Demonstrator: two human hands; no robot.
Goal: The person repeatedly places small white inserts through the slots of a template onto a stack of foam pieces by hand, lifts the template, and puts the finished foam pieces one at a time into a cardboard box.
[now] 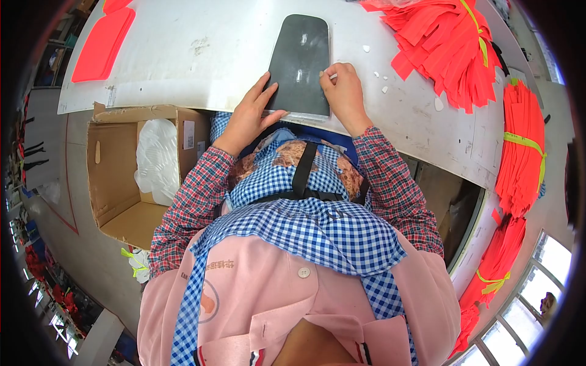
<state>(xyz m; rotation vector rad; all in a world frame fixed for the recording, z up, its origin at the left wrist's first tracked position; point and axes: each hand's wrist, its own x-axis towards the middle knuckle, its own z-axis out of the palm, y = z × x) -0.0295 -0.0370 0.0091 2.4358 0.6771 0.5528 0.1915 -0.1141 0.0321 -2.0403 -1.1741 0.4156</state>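
Note:
A dark grey tapered panel (pixel 298 67) with a rounded far end lies flat on the white table, close to its near edge. Two small bright marks show along its middle, and a thin pale edge shows under its near and right sides. My left hand (pixel 251 116) rests at the panel's lower left, fingers spread, fingertips on its edge. At the right edge, my right hand (pixel 345 94) pinches a small white piece (pixel 332 76) that looks like chalk. Its tip is by the panel's edge; whether it touches is too small to tell.
Bundles of red-orange strips (pixel 439 49) tied with yellow bands lie at the right, more hanging along the table's side (pixel 524 146). Stacked red pieces (pixel 104 46) lie at the left. White chips (pixel 439 104) dot the table. A cardboard box (pixel 113 165) holding clear plastic stands below left.

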